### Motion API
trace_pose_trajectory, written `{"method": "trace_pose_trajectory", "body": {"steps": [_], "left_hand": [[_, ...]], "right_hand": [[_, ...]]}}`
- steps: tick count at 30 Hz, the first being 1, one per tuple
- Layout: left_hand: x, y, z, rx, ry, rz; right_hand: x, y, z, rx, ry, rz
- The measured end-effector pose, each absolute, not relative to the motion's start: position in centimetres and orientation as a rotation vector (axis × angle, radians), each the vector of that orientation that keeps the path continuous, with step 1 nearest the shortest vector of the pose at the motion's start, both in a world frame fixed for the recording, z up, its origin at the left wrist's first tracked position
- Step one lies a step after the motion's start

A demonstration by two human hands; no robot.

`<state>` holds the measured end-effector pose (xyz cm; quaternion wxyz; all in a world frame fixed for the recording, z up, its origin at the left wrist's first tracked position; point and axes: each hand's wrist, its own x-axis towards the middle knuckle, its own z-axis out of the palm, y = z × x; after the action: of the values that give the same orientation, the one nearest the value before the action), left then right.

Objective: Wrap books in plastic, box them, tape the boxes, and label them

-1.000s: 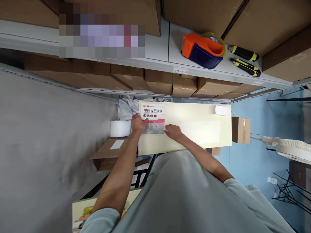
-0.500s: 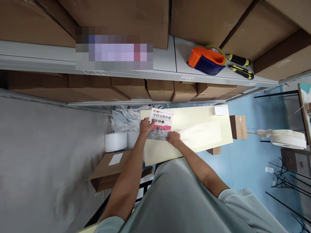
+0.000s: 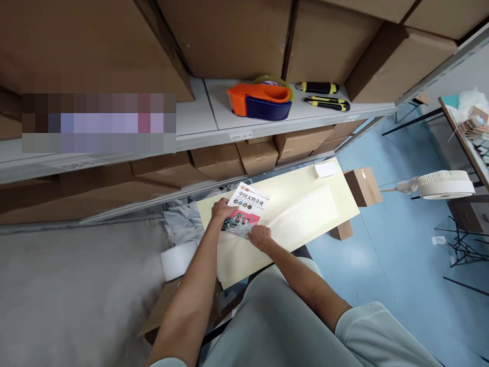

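A book (image 3: 249,200) with a white and pink cover lies over the cream tabletop (image 3: 290,204), its title facing up. My left hand (image 3: 222,210) grips its left edge, the thumb lying on the cover. Clear plastic (image 3: 237,229) wraps the lower part of the book. At the lower right corner my right hand (image 3: 260,237) is closed on this plastic, the fingertips turned out of sight. A white sheet (image 3: 309,209) lies on the tabletop to the right of the book.
A shelf above holds cardboard boxes (image 3: 233,41), an orange and blue tape dispenser (image 3: 262,101) and two cutters (image 3: 326,103). On the table's far right is a small white box (image 3: 324,170). White bags (image 3: 181,221) and a white roll (image 3: 178,260) sit left. A fan (image 3: 445,184) stands right.
The view has turned, so the table and shelf now slant. The book appears tilted, and both hands keep their hold on it and its plastic.
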<state>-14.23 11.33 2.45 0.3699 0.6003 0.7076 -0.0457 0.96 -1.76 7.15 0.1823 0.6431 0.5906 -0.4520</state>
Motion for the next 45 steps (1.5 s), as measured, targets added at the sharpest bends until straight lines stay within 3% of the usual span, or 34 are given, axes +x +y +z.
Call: {"method": "trace_pose_trajectory", "body": {"steps": [6, 11, 15, 23, 27, 31, 45], "left_hand": [[-11.2, 9.6, 7.7, 1.684, 1.814, -0.048], [-7.8, 5.4, 15.1, 1.737, 1.891, 0.314], [-3.1, 2.2, 17.5, 1.523, 1.88, 0.585], [14.7, -2.5, 8.3, 0.743, 1.486, 0.604], [20.6, -3.9, 3.2, 0.653, 1.512, 0.598], [21.6, -4.0, 0.5, 0.704, 1.591, 0.509], [21.2, -2.5, -0.1, 1.169, 1.861, 0.105]], "right_hand": [[7.3, -3.0, 7.5, 1.843, 1.819, -1.326], [22.7, -5.5, 8.3, 1.998, 1.952, -0.966], [33.1, -6.1, 8.6, 1.996, 1.879, -0.952], [40.6, -5.5, 8.0, 2.491, 1.521, -1.961], [43.7, -6.0, 5.4, 2.773, 1.453, -1.811], [45.6, -5.8, 3.1, 2.786, 1.42, -1.683], [45.8, -4.4, 1.8, 2.758, 1.39, -1.457]]}}
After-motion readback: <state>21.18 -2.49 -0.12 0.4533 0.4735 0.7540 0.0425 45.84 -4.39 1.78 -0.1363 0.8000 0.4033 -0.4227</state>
